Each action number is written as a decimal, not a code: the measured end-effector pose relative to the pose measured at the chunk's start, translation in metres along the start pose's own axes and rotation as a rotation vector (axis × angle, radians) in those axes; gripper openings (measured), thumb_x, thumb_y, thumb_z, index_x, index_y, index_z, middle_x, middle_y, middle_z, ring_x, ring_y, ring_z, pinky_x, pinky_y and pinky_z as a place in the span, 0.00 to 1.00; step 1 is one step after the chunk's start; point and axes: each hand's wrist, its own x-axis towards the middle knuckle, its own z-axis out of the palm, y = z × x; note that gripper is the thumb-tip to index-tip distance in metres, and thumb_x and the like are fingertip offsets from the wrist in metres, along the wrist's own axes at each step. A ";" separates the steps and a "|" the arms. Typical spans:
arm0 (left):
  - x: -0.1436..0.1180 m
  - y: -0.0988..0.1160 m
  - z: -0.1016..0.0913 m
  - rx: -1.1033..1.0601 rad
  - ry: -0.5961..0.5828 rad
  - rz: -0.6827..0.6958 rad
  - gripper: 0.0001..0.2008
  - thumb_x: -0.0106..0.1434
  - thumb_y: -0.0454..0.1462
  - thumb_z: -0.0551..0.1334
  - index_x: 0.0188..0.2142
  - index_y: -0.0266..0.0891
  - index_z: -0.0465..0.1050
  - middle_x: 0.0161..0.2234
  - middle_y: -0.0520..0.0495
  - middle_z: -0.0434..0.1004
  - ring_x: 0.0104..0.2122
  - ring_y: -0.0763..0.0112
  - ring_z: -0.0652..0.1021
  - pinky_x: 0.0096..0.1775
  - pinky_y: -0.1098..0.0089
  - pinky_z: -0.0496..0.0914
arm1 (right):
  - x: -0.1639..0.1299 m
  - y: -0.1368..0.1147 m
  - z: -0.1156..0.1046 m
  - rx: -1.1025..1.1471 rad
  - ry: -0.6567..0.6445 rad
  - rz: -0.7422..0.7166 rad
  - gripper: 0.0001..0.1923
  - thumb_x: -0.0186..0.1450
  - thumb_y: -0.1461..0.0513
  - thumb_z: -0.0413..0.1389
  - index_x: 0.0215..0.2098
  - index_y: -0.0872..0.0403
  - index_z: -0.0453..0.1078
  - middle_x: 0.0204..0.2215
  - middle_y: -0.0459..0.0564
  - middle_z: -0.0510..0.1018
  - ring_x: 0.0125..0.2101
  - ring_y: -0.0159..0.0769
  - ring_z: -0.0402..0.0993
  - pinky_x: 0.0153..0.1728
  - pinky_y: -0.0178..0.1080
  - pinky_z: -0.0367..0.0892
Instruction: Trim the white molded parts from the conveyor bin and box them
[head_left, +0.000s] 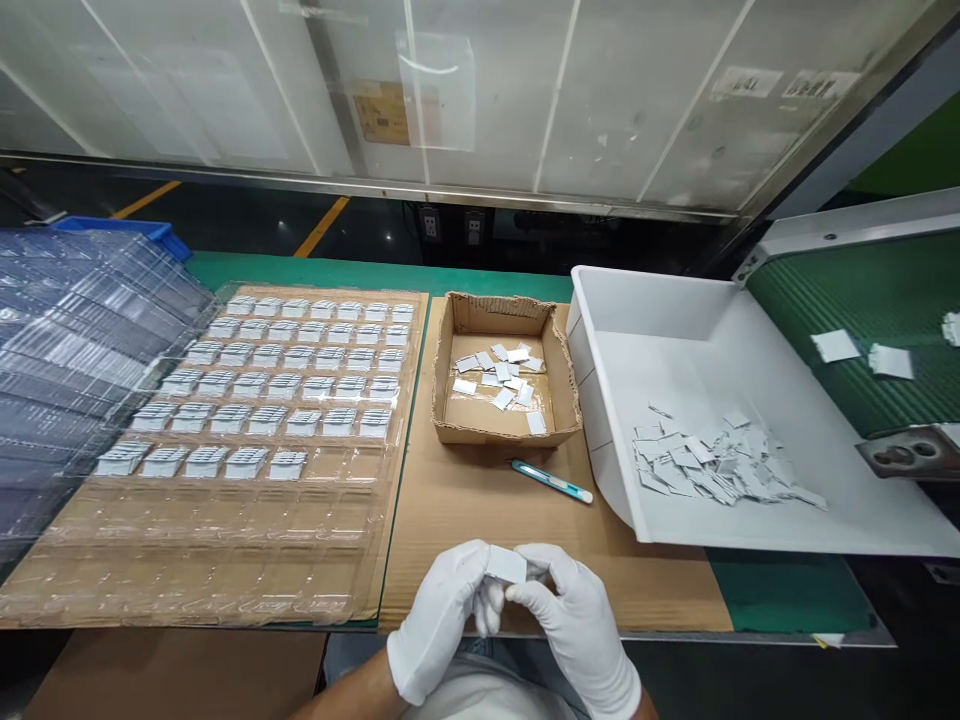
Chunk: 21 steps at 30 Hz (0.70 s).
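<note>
Both my hands wear white gloves and meet over the front edge of the table. A small white rectangular piece (507, 565) is held between them, flat side up; whether it is one piece or several stacked I cannot tell. My left hand (442, 610) grips its left end, fingers curled underneath. On the right end, my right hand (574, 620) pinches it between thumb and fingers. Just beyond lies a blue utility knife (553, 481) on the cardboard sheet (450, 500). Behind the knife, a cardboard box (510, 437) holds loose white pieces (502, 372).
At left, a clear compartment tray (202, 520) carries rows of stacked white pieces. Clear trays (82, 340) pile up beyond it, near a blue bin (161, 235). A large white tub (645, 350) at right holds heaped pieces, beside a green conveyor belt (862, 290) with pieces on it.
</note>
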 end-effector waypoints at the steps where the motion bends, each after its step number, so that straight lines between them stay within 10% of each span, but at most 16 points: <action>1: 0.000 -0.001 0.000 -0.009 -0.004 0.003 0.29 0.54 0.61 0.61 0.23 0.36 0.74 0.14 0.50 0.70 0.13 0.75 0.66 0.17 0.72 0.62 | 0.000 0.000 0.000 0.001 -0.001 0.000 0.07 0.58 0.61 0.64 0.36 0.50 0.75 0.27 0.39 0.81 0.27 0.30 0.76 0.31 0.29 0.67; 21: 0.000 -0.008 -0.002 0.061 0.017 -0.024 0.32 0.56 0.63 0.56 0.20 0.36 0.71 0.14 0.48 0.70 0.13 0.75 0.67 0.18 0.72 0.63 | -0.002 -0.001 0.000 -0.018 -0.050 0.084 0.07 0.58 0.64 0.63 0.35 0.49 0.75 0.27 0.39 0.80 0.27 0.31 0.74 0.31 0.31 0.65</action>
